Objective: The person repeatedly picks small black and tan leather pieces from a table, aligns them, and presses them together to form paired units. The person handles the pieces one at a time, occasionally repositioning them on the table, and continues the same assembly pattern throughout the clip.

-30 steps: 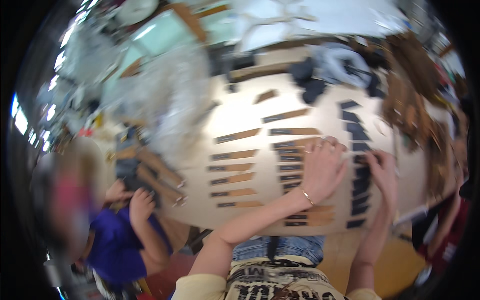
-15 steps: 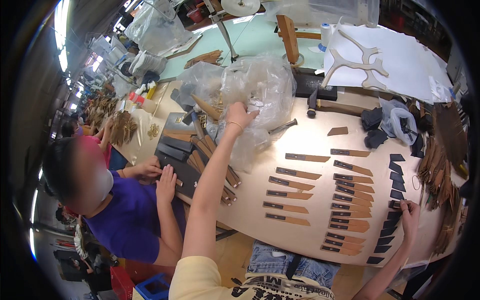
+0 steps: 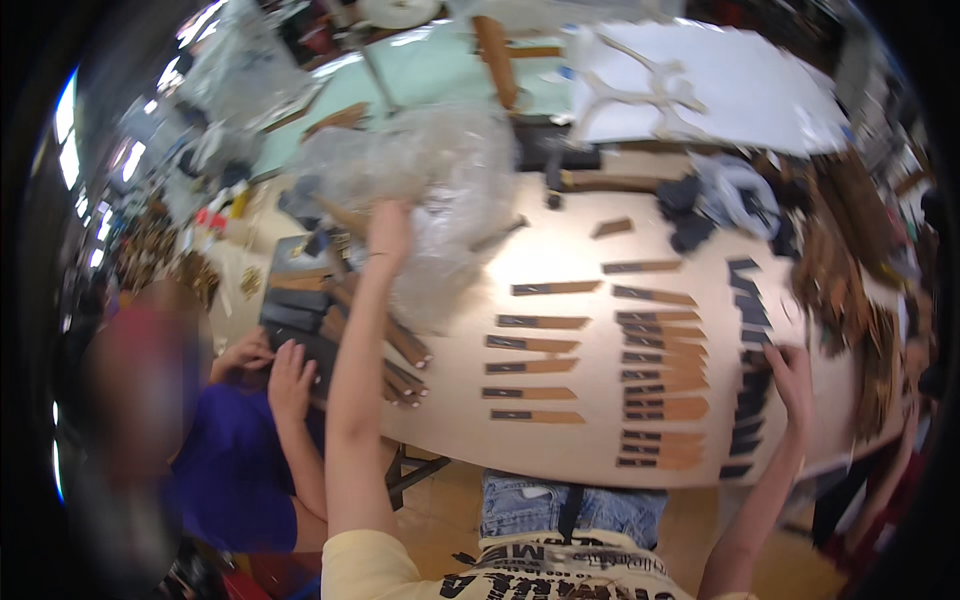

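My left hand is at the crumpled clear plastic bag in the middle of the table. Its fingers are blurred against the bag, so what they hold does not show. My right hand is pinched at a column of small black slanted pieces; its fingertips seem to be on one of them, though motion blurs it. Between my hands lie tan leather strips with a black end, a left column of strips spaced apart and a right column of strips partly overlapping.
A co-worker in a purple top works at the left by stacked dark and tan strips. A hammer lies behind the rows. Brown leather bundles are at the right, near a grey plastic bag. A white sheet lies behind.
The whole view has swung, shifting the scene leftward and blurring it. My left hand stays at the plastic bag, and my right hand stays at the column of black pieces.
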A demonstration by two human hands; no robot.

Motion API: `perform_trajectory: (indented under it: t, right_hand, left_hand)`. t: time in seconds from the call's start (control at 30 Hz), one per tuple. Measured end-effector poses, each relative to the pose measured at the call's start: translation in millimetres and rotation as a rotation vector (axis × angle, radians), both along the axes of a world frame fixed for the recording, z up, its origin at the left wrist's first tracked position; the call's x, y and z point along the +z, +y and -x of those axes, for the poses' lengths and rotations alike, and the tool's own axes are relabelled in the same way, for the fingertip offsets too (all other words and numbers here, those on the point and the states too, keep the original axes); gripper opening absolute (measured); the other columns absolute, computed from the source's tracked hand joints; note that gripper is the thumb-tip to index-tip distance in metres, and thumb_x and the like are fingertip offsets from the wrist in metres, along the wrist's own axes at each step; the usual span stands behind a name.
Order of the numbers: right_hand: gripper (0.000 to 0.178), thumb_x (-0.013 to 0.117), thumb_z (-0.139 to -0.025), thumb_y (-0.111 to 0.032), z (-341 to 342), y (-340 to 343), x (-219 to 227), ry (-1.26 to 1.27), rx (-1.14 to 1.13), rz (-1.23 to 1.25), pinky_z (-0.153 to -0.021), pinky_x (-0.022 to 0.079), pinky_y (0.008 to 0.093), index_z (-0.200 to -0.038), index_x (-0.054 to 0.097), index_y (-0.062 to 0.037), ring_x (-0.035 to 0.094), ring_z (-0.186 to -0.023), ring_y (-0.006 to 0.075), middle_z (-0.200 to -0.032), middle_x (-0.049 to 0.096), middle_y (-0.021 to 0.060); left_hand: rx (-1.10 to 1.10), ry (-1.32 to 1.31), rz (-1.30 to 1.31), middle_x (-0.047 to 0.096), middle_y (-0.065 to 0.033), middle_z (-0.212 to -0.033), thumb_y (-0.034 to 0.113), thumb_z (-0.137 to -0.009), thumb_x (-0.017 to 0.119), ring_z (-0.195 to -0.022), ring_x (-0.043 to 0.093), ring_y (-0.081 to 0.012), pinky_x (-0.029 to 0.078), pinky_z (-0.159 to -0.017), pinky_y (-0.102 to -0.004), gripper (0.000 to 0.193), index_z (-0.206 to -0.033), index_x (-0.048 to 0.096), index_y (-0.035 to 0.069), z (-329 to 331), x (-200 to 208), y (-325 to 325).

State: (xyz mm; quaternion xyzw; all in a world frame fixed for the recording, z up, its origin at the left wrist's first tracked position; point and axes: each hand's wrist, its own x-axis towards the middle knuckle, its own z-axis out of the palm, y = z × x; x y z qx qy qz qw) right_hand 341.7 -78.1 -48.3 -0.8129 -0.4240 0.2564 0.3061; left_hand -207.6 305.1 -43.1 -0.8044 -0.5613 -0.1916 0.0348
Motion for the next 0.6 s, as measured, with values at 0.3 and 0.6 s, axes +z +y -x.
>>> perform_trajectory:
  t: [0.3, 0.6]
  right_hand:
    - [0.031, 0.066, -0.091, -0.024, 25, 5, 24, 0.026, -0.087, 0.025, -0.049, 0.041, 0.0311, -0.09, 0.071, 0.0069, 0.054, -0.053, 0.0115, -0.061, 0.061, 0.0091]
    - [0.028, 0.066, -0.087, -0.022, 31, 6, 29, 0.002, -0.12, 0.032, -0.064, 0.049, 0.0397, -0.087, 0.072, 0.0059, 0.067, -0.066, 0.031, -0.073, 0.069, 0.0218]
  left_hand:
    - [-0.15, 0.131, -0.145, 0.068, -0.0204, -0.08, 0.006, -0.082, 0.068, -0.08, 0.063, -0.035, 0.049, -0.081, -0.0425, 0.023, -0.103, 0.075, 0.0, 35, 18, 16]
    - [0.096, -0.838, 0.288, 0.071, -0.0081, -0.086, 0.009, -0.085, 0.077, -0.076, 0.069, -0.0129, 0.053, -0.063, -0.0225, 0.023, -0.099, 0.064, -0.003, -12, 58, -6]
